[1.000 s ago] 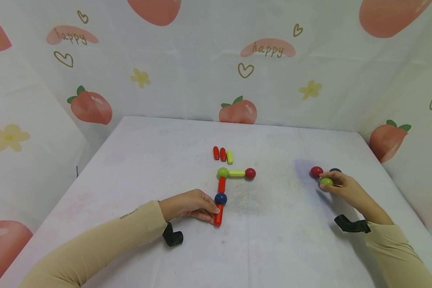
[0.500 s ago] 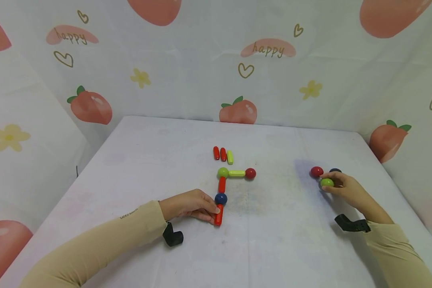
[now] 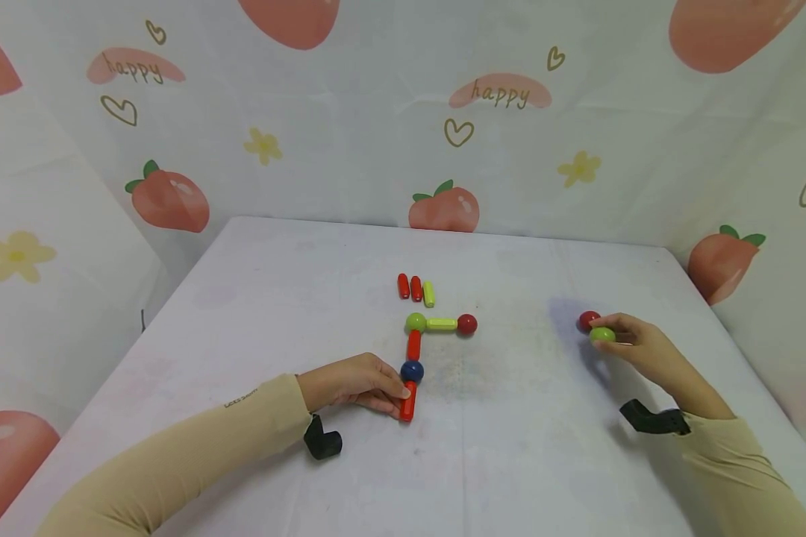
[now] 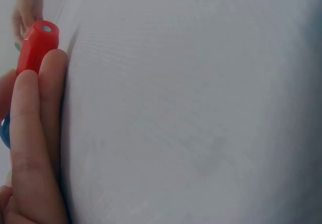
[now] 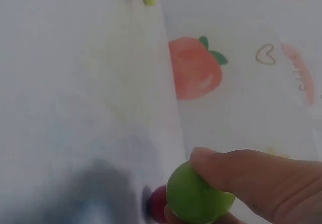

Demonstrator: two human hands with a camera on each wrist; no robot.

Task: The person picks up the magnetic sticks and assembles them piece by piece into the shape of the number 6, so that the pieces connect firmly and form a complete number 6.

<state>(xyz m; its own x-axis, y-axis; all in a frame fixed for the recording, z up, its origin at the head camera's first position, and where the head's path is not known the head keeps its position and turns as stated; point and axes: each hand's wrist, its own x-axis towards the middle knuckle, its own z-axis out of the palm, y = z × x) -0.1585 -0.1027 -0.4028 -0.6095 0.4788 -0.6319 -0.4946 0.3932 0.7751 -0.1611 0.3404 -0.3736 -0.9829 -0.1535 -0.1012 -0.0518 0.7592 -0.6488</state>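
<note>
In the head view my left hand [image 3: 363,384] pinches the lower red rod [image 3: 407,406] between thumb and fingers; the left wrist view shows the hollow end of this red rod [image 4: 36,48] past the fingertips. A blue ball [image 3: 413,371] joins it to a second red rod [image 3: 413,345]. That one meets a green ball [image 3: 416,322], from which a yellow-green rod [image 3: 442,324] runs right to a red ball [image 3: 466,324]. On the right, my right hand [image 3: 651,358] pinches a loose green ball [image 5: 193,194] above the table. A loose red ball [image 3: 588,321] lies just behind it.
Behind the joined pieces lie two loose red rods [image 3: 410,288] and a yellow-green rod [image 3: 429,294], side by side. The white table [image 3: 295,298] ends at a patterned cloth backdrop [image 3: 349,149].
My right hand has lifted the green ball slightly and shifted it a little left. The dark blue ball behind that hand is now hidden. My left hand keeps its place on the red rod.
</note>
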